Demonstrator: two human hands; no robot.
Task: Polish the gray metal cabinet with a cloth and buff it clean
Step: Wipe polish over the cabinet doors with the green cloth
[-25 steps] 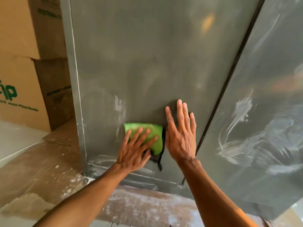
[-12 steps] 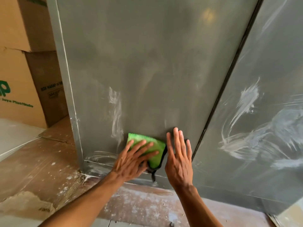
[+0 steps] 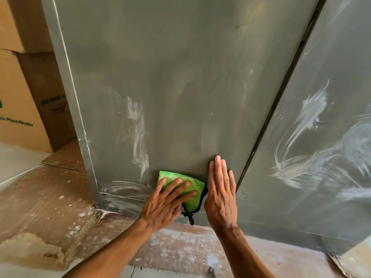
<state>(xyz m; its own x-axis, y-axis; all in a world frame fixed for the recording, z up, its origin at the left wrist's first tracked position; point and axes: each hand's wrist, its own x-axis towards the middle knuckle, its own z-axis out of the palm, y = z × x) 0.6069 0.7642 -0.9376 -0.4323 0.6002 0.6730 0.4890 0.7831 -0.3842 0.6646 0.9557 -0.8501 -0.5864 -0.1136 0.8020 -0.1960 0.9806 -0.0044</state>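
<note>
Gray metal cabinet (image 3: 180, 87) upright, 2 doors. Green cloth (image 3: 170, 175) flat on door bottom, just left of seam (image 3: 279, 97). Left hand (image 3: 160, 205) presses cloth, fingers spread: even pressure, judged. Right hand (image 3: 220, 197) between cloth and seam, fingers together, flat on metal: brace, judged. White streaks (image 3: 138, 141) further left of seam, unbuffed. Open panel above; base lip close below.

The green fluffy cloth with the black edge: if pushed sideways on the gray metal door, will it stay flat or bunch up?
Probably floppy: the green fluffy cloth looks folded and its black loop hangs limp. It likely slides on the smooth gray metal cabinet door while the left hand presses it flat with spread fingers. Its loose corners might bunch.
</note>
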